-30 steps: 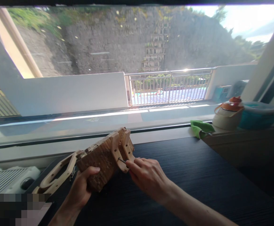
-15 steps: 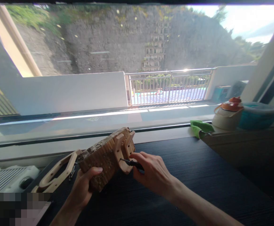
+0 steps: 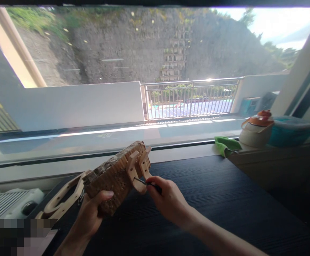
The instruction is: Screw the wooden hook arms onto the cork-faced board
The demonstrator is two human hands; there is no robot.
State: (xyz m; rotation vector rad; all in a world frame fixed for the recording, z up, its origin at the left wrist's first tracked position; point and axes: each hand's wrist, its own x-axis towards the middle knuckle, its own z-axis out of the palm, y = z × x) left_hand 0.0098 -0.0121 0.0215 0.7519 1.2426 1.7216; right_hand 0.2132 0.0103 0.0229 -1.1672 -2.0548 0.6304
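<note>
My left hand (image 3: 92, 209) grips the lower left end of a rough brown wooden block (image 3: 112, 181), which is tilted up toward the right. Against the block's right end sits a pale wooden piece (image 3: 132, 170) with two bent arms and several small holes. A screwdriver (image 3: 155, 186) with a dark handle is held in my right hand (image 3: 168, 199). Its thin shaft points left, and the tip meets a hole low on the pale piece. Whether a screw sits in that hole I cannot tell. My fingers behind the block are hidden.
On the dark table (image 3: 197, 213), a pale wooden frame (image 3: 67, 193) lies to the left, with some thin metal pieces (image 3: 80, 197) beside it. A green cloth (image 3: 227, 145), a white jug (image 3: 256, 131) with an orange lid and a teal bin (image 3: 293, 131) stand by the window.
The block and pale piece have shifted slightly left and up with my left hand. My right hand has turned on the screwdriver handle and dropped a little, its fingers now more curled.
</note>
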